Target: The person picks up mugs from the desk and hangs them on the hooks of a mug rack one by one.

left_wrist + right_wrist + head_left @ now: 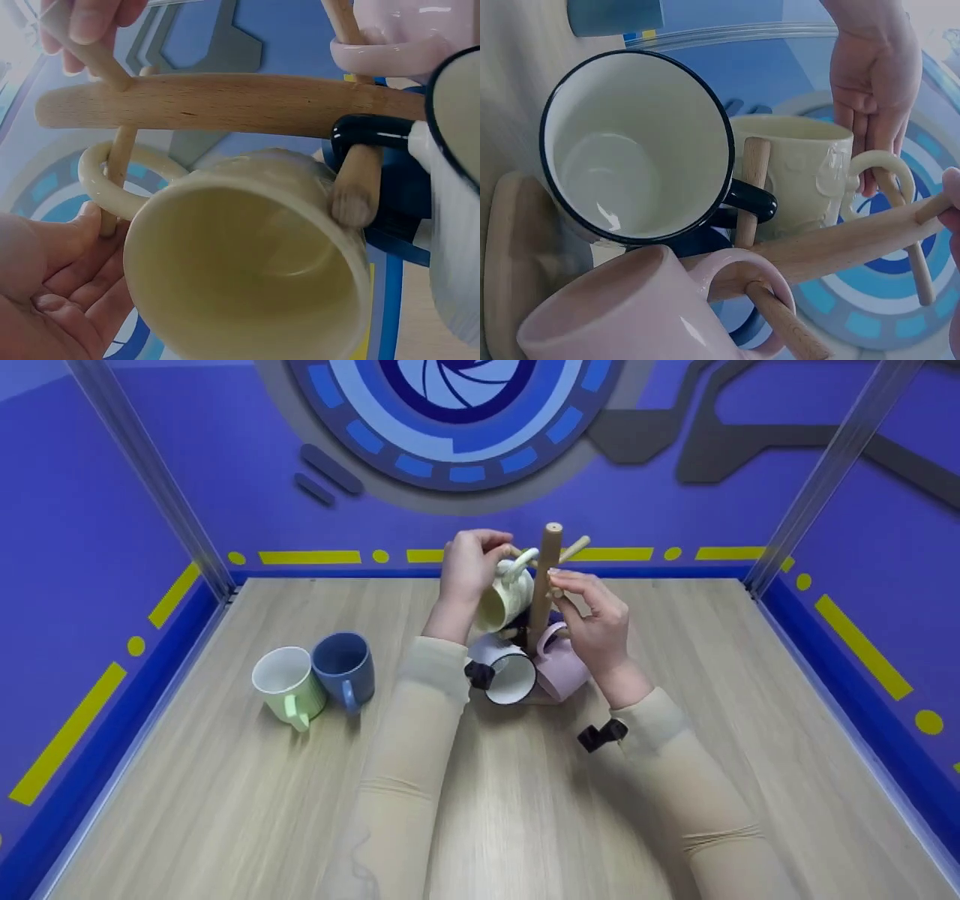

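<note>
A wooden mug tree (549,577) stands on the table with mugs hanging from its pegs. A cream mug (247,262) hangs by its handle on an upper left peg, its mouth tilted toward me. My left hand (466,566) pinches that peg's end beside the handle. On the other side, my right hand (600,622) pinches another upper peg (90,54) between thumb and fingers. Lower down hang a white mug (630,150) with a black rim and handle, and a pink mug (564,669). A dark blue mug (409,180) behind them is mostly hidden.
To the left, a light green mug (289,682) and a blue mug (345,664) stand upright side by side on the wooden table (225,810). Blue panels (390,510) enclose the table at the back and sides, with metal corner posts (154,472).
</note>
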Available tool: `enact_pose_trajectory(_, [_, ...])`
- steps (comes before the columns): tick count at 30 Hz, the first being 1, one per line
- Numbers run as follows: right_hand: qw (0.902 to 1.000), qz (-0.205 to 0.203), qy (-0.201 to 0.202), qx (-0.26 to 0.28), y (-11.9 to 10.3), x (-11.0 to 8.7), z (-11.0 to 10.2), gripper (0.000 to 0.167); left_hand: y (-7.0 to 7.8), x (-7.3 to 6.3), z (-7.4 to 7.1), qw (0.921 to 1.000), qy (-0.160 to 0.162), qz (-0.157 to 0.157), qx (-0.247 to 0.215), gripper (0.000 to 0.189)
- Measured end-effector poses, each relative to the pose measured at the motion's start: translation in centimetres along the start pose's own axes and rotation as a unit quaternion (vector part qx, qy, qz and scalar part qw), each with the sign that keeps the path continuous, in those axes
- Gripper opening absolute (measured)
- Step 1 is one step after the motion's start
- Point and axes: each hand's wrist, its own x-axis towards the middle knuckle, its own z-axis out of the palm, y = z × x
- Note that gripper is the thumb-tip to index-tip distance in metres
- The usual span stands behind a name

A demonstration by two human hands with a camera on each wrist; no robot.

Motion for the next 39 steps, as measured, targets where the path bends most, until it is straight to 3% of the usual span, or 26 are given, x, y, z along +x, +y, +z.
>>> enact_pose_trajectory(7, [0.9995,-0.016,-0.023,0.014,-0.4,0.3,0.9,0.024,0.0,1.2,-0.1,0.999,-0.02,-0.025,0.031,0.023])
enact_pose_trajectory(12, [0.9993,-0.022,-0.028,0.015,-0.7,0.3,1.3,0.022,-0.1,1.4,0.0,0.9987,-0.025,-0.022,0.038,0.025])
enact_pose_trajectory(17, [0.9994,-0.019,-0.029,0.006,-0.7,0.3,1.3,0.02,-0.3,1.0,0.3,0.9995,-0.011,-0.012,0.025,0.026])
enact_pose_trajectory(21, [0.9994,-0.018,-0.029,-0.001,-0.7,0.4,1.3,0.018,-0.7,0.3,0.4,0.9996,0.017,0.015,0.016,0.026])
enact_pose_trajectory(26, [0.9993,-0.015,-0.032,-0.01,-0.7,0.2,1.3,0.019,-2.1,-2.0,0.4,0.9919,0.096,0.081,-0.019,0.026])
enact_pose_trajectory(31, [0.9994,-0.012,-0.029,-0.016,-0.8,-0.1,1.3,0.02,-4.4,-6.1,0.3,0.9769,0.155,0.136,-0.055,0.026])
enact_pose_trajectory(34, [0.9996,-0.009,-0.024,-0.011,-0.8,-0.1,1.3,0.02,-5.8,-8.6,-0.3,0.9806,0.146,0.123,-0.043,0.027])
enact_pose_trajectory(39, [0.9998,-0.004,-0.021,-0.004,-0.8,0.0,1.3,0.019,-7.4,-11.6,-2.4,0.9971,0.064,0.03,0.029,0.03])
